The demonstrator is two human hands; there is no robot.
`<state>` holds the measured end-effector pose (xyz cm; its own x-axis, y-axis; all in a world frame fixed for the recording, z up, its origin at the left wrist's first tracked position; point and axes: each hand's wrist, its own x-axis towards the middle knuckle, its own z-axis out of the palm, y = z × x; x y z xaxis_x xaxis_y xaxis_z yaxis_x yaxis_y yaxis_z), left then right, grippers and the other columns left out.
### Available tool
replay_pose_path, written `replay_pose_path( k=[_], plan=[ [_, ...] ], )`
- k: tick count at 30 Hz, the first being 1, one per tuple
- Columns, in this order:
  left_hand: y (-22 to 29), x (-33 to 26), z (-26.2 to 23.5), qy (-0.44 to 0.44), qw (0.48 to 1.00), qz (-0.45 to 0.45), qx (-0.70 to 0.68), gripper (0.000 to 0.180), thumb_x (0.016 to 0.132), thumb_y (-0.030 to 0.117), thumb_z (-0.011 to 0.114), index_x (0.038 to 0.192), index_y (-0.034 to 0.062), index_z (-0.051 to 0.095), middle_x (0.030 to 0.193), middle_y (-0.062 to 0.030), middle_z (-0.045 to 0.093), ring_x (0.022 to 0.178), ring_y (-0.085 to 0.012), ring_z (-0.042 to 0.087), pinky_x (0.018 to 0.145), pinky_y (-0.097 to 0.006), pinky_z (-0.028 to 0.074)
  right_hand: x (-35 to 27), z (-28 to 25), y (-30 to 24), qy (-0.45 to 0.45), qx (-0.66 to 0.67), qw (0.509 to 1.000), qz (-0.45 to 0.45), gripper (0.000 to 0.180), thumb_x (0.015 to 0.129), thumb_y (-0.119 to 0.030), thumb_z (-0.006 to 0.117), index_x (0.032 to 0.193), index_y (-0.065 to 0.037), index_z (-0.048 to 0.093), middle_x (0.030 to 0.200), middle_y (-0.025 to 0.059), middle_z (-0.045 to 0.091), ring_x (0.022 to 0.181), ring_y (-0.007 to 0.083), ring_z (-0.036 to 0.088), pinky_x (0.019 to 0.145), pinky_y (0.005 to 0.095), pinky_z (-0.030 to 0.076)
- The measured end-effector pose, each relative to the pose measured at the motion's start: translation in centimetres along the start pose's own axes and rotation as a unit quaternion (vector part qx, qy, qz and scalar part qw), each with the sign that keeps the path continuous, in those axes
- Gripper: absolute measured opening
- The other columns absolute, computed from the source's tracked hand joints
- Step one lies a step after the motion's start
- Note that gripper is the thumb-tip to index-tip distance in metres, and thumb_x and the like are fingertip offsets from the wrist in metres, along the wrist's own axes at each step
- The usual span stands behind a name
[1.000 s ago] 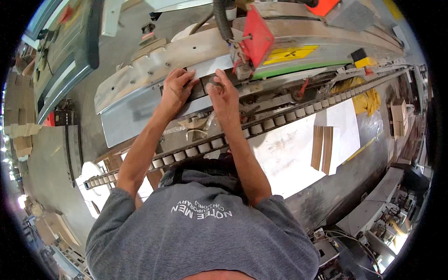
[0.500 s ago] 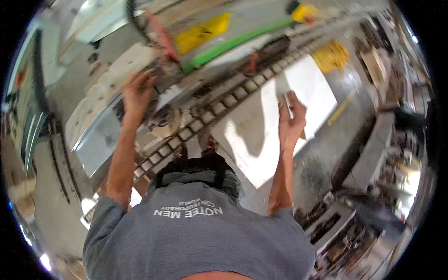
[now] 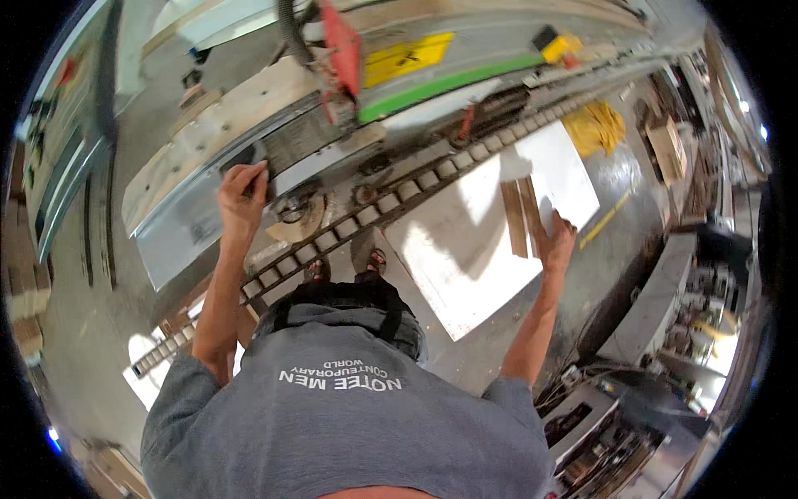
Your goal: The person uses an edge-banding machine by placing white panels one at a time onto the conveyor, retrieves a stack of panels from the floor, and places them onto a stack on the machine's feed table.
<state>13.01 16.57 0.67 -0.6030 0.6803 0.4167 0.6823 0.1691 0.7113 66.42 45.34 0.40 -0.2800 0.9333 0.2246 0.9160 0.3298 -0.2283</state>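
My left hand [image 3: 242, 198] is above the silver metal edge of a long machine bed [image 3: 187, 241]. Its fingers are curled and pressed together, and what they hold, if anything, is hidden. A small dark block [image 3: 243, 158] lies just beyond the fingertips. My right hand [image 3: 557, 243] is over a large white board [image 3: 457, 295], close beside two narrow brown strips [image 3: 515, 218] lying side by side on it. Thumb and fingers look apart there, with nothing plainly held between them.
A slotted rail [image 3: 389, 202] runs diagonally between the machine and the board. Beyond it are a red upright guard [image 3: 341, 46], a green bar [image 3: 449, 87] and a yellow label [image 3: 407, 60]. A yellow cloth [image 3: 594, 129] lies past the board; cluttered shelving [image 3: 611, 449] stands at right.
My right hand has moved right and nearer to me; the thin piece it held no longer shows in it. Brown strips now show on the board. My left hand's fingers have closed together.
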Motion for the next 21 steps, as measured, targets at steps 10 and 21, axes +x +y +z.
replay_pose_path(
  k=[10, 21],
  plan=[
    [-1.7, -4.5, -7.8, 0.097, 0.991, -0.086, -0.026, 0.015, 0.090, 0.005, 0.073, 0.103, -0.0014, 0.075, 0.080, -0.0097, 0.065, 0.065, -0.0166, 0.053, 0.057, -0.031, 0.043, -4.1, -2.4, -26.0, -0.162, 0.229, 0.954, -0.105, 0.053, 0.082, -0.011, 0.080, 0.131, -0.005, 0.062, 0.120, 0.0175, 0.067, 0.112, 0.0351, 0.063, 0.093, 0.0462, 0.053],
    [-5.2, -7.2, -15.4, 0.119, 0.985, -0.091, 0.086, 0.030, 0.082, 0.006, 0.081, 0.112, 0.0047, 0.075, 0.101, -0.0125, 0.071, 0.083, -0.0216, 0.066, 0.068, -0.032, 0.053, -6.1, 10.0, -54.2, -0.113, 0.289, 0.769, -0.558, 0.044, 0.080, -0.002, 0.073, 0.122, -0.004, 0.059, 0.129, 0.0136, 0.056, 0.125, 0.0339, 0.046, 0.101, 0.0493, 0.039]
  ],
)
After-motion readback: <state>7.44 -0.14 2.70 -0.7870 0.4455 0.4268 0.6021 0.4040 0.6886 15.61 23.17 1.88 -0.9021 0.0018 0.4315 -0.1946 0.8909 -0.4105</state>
